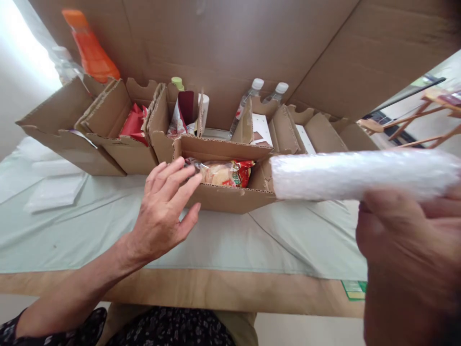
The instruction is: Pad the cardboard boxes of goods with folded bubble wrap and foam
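Note:
My right hand (403, 235) is closed around a roll of bubble wrap (345, 175), which lies sideways in the air at the right and covers part of the boxes behind it. My left hand (165, 206) has its fingers spread, with nothing in it. Its fingertips are at the left end of a low cardboard box (223, 198); whether they touch it I cannot tell. Inside that box lies a clear snack packet (218, 173) with a red printed end and pale round pieces showing through.
Behind stands a row of open cardboard boxes (139, 156), holding a red packet (135, 122) and white cards. Clear bottles (248, 98) and an orange bottle (91, 53) rise near a tall cardboard panel (201, 43). Folded bubble wrap (54, 192) lies left on the pale cloth (216, 240).

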`<state>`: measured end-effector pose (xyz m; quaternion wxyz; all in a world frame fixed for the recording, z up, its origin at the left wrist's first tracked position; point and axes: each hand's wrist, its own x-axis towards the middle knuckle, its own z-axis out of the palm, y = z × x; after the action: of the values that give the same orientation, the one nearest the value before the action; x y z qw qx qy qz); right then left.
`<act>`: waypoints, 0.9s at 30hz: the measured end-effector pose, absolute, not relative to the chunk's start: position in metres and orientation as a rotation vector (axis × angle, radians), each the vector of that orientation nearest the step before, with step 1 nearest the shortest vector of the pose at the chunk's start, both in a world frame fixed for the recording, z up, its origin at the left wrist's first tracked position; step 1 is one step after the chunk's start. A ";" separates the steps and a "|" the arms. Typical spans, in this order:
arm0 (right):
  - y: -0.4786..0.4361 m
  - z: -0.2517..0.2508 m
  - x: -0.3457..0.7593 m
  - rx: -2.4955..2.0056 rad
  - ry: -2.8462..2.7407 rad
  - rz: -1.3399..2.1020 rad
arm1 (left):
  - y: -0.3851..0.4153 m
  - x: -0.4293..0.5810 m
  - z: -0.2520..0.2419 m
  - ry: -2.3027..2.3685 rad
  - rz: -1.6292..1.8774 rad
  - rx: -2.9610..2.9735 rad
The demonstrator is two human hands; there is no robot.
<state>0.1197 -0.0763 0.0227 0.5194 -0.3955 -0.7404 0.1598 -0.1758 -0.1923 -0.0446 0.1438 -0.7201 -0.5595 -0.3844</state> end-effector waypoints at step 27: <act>-0.030 0.029 0.118 -0.959 -2.499 -0.171 | -0.204 -0.187 -0.073 -1.740 -1.455 -1.816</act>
<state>0.1183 -0.0305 0.0290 0.2278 -0.3482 -0.9072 -0.0620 -0.1870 -0.2036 -0.0733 0.1178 -0.6205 -0.5947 -0.4974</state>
